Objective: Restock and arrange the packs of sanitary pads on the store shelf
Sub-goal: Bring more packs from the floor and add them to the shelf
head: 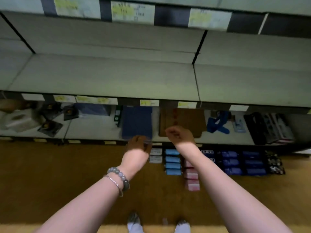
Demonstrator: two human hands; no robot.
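Observation:
Rows of pad packs lie on the brown floor below the shelves: white packs point(155, 155), light blue packs point(173, 163), pink packs point(191, 180), dark blue packs point(244, 163) and black patterned packs point(276, 163). My left hand point(138, 144) reaches to the front edge of the low shelf point(94, 130), at the near end of a flat dark blue sheet point(137, 121). Its fingers curl around something glinting that is too blurred to name. My right hand point(180, 135) hovers with curled fingers over a brown cardboard sheet point(185, 120) and holds nothing visible.
The wide middle shelf point(109, 81) is bare, with price labels point(149, 103) on its front lip. The low shelf also bears black packets point(50, 127), a white plastic bag point(18, 120), a blue strap point(217, 125) and a black tray point(267, 128). My shoes point(133, 221) stand at the bottom.

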